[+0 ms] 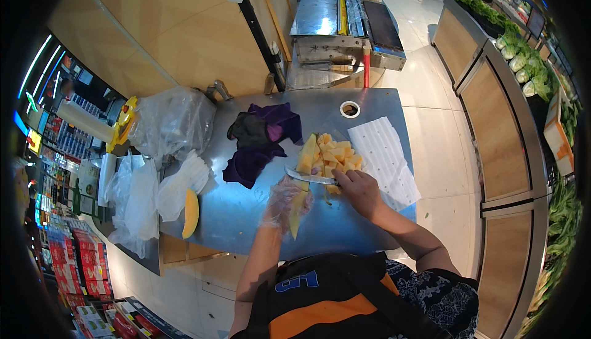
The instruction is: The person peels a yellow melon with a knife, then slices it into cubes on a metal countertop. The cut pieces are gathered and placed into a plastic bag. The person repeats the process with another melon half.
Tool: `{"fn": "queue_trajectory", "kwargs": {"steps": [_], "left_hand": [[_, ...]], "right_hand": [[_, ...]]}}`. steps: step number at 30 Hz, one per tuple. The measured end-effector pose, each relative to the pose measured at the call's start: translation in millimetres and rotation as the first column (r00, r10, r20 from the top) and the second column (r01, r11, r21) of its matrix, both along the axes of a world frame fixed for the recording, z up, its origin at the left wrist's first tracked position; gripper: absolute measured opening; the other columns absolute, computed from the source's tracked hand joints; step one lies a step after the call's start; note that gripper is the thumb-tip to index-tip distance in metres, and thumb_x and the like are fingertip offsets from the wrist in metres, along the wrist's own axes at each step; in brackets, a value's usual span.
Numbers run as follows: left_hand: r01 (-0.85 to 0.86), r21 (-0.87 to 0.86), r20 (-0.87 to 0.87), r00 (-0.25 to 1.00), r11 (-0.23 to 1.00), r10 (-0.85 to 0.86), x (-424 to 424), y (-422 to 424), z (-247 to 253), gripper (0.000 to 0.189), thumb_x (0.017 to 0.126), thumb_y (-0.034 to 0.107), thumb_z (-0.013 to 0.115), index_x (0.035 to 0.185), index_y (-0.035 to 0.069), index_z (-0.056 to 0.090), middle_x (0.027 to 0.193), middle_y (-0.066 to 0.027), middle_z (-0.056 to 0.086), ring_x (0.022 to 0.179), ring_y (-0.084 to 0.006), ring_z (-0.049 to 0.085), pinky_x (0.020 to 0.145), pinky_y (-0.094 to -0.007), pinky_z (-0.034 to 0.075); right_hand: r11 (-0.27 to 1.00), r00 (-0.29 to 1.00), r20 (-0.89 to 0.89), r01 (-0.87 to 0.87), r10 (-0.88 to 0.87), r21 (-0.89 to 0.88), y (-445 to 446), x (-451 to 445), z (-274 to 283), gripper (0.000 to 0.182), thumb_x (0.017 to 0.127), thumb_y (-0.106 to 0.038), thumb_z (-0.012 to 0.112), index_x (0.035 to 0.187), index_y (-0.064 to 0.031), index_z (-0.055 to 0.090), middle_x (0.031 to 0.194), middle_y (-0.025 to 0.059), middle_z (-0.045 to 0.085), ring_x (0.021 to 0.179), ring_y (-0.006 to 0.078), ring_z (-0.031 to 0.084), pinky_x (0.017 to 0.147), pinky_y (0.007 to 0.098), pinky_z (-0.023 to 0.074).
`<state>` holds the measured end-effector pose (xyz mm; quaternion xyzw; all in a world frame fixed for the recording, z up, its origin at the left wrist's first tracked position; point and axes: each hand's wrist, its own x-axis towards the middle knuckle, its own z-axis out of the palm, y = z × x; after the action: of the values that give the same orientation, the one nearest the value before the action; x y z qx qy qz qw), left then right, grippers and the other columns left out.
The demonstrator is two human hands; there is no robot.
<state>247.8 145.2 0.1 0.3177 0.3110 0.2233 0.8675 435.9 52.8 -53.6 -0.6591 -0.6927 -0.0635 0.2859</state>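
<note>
My left hand [286, 202], in a clear plastic glove, grips the near part of a long melon wedge [302, 179] above the metal table. A knife [310, 178] is in my bare right hand [358, 191]. Its curved blade lies across the wedge, just beyond my gloved fingers. Pale orange melon cubes [339, 154] are heaped right beside the wedge, beyond my right hand. Another melon slice [190, 214] rests at the table's left edge, apart from both hands. The glove and wedge partly hide my left fingers.
Purple and black cloths [261, 140] lie beyond my left hand. A white perforated sheet [385, 159] and a tape roll [350, 109] are on the right. Plastic bags [138, 200] hang at the left. A wrapping machine [341, 29] stands past the metal table's [231, 228] far edge.
</note>
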Motion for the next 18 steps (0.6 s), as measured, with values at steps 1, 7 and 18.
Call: {"fn": "queue_trajectory", "kwargs": {"steps": [1,7,18], "left_hand": [[0.034,-0.029,0.042,0.999,0.999,-0.033,-4,2,-3,0.051,0.073,0.012,0.051,0.123,0.004,0.041,0.074,-0.0104,0.053,0.057,-0.0164,0.052,0.048,-0.0257,0.044],[-0.02,0.057,0.035,0.999,0.998,0.018,-9,-11,-7,0.045,0.075,0.013,0.057,0.117,0.006,0.043,0.076,-0.0091,0.052,0.062,-0.0159,0.053,0.054,-0.0226,0.045],[-0.072,-0.048,0.04,0.996,0.996,0.074,0,-22,3,0.041,0.083,0.02,0.054,0.121,0.009,0.042,0.078,-0.0072,0.05,0.06,-0.0158,0.051,0.049,-0.0225,0.043]], "right_hand": [[1.0,1.0,0.003,-0.02,0.02,-0.023,-1,0,3,0.033,0.071,-0.009,0.06,0.104,-0.0073,0.058,0.072,0.0047,0.052,0.067,0.0201,0.057,0.057,0.0301,0.0468],[0.999,0.999,0.032,-0.022,0.023,-0.028,-7,3,9,0.032,0.07,-0.008,0.06,0.102,-0.0072,0.058,0.071,0.0057,0.053,0.067,0.0211,0.058,0.057,0.0305,0.0472],[0.991,0.999,0.039,-0.011,0.005,0.137,9,-6,12,0.03,0.071,-0.006,0.057,0.101,-0.0045,0.057,0.069,0.0057,0.05,0.064,0.0207,0.055,0.056,0.0303,0.0451]]}}
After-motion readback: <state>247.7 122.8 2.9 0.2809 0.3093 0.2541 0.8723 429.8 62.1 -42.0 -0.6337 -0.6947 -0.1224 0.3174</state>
